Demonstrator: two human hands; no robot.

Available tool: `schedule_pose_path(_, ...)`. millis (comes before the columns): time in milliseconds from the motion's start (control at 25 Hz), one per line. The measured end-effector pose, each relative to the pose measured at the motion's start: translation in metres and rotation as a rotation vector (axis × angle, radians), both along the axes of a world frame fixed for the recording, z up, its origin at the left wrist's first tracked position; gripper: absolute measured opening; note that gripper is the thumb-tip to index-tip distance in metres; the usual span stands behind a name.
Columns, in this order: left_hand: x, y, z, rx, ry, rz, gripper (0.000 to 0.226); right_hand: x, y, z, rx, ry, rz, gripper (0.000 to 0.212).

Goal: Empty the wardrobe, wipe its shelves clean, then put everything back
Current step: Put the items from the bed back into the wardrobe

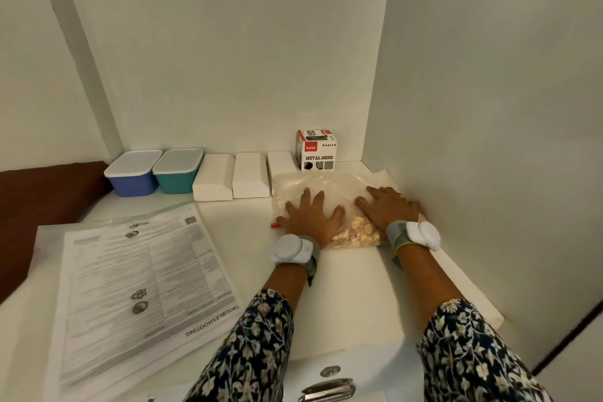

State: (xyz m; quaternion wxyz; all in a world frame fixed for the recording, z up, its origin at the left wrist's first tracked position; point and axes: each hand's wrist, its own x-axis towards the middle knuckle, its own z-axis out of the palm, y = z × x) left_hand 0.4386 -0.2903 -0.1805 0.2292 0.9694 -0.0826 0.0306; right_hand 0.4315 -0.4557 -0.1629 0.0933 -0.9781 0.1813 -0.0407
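Shelf (352,287), contents listed left to right, for your next move.

1. Paper (140,287): printed sheet, lying flat at the front left, well apart from your hands.
2. Blue tub (132,178) and teal tub (176,173): lidded, side by side at the back left, touching or nearly so.
3. White boxes (213,183): three in a row along the back, the last just beside item 4.
4. Mesh box (318,150): upright at the back, just behind the bag's far edge.
5. Bag (329,184): clear plastic, lying flat in the right rear corner, right edge against the side wall (489,140). It reads wider than deep, so the long axis probably runs left to right. The pale discs (359,232) are heaped at the near edge, between your wrists; the far part lies thin. A red tab (275,224) shows at the left near corner.
6. Left hand (310,215): on the bag's left half, fingers spread and straight, pressing down, gripping nothing.
7. Right hand (390,207): on the bag's right half, nearer the wall, fingers likewise flat, holding nothing.

Judgement: the bag lies directly under both palms, not ahead of them. The tidy row behind suggests you are putting things back. To lift the bag, curl your fingers at its two ends; the weight sits at the near edge and may sag.
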Motion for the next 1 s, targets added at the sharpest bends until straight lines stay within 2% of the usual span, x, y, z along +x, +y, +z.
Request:
schedule_pose_path(120, 0.001, -0.004, -0.001, -0.176, -0.129, 0.086, 0.071, 0.007, -0.002, 0.001, -0.035, 0.016, 0.006, 0.062)
schedule_pose_path(200, 0.002, 0.010, -0.004, -0.356, -0.255, 0.296, 0.059, 0.009, 0.000, -0.001, -0.052, 0.026, 0.007, 0.064)
schedule_pose_path(280, 0.008, 0.030, -0.006, -0.339, -0.212, 0.469, 0.050, 0.008, 0.002, -0.005, -0.030, 0.027, 0.010, 0.068)
schedule_pose_path(360, 0.015, 0.045, -0.008, -0.204, -0.125, 0.464, 0.053, 0.006, 0.004, -0.006, 0.011, -0.032, 0.011, 0.071)
schedule_pose_path(400, 0.017, 0.049, -0.009, -0.195, -0.107, 0.431, 0.053, 0.005, 0.006, -0.007, 0.029, -0.073, 0.006, 0.072)
schedule_pose_path(480, 0.019, 0.051, -0.010, -0.270, -0.122, 0.372, 0.042, 0.003, 0.009, -0.008, 0.034, -0.127, 0.003, 0.072)
schedule_pose_path(600, 0.019, 0.048, -0.005, -0.339, -0.140, 0.351, 0.030, -0.001, 0.009, -0.010, 0.014, -0.111, -0.012, 0.071)
schedule_pose_path(760, 0.026, 0.042, 0.003, -0.502, 0.007, 0.301, 0.034, -0.004, 0.005, -0.011, 0.034, -0.128, -0.056, 0.069)
schedule_pose_path(880, 0.029, 0.042, 0.007, -0.514, 0.099, 0.348, 0.037, -0.004, 0.007, -0.010, 0.006, -0.119, -0.051, 0.069)
schedule_pose_path(920, 0.028, 0.043, 0.007, -0.469, 0.069, 0.391, 0.037, -0.004, 0.008, -0.011, -0.003, -0.117, -0.048, 0.069)
schedule_pose_path(1000, 0.022, 0.044, 0.008, -0.293, -0.131, 0.452, 0.036, -0.005, 0.008, -0.013, -0.004, -0.131, -0.037, 0.071)
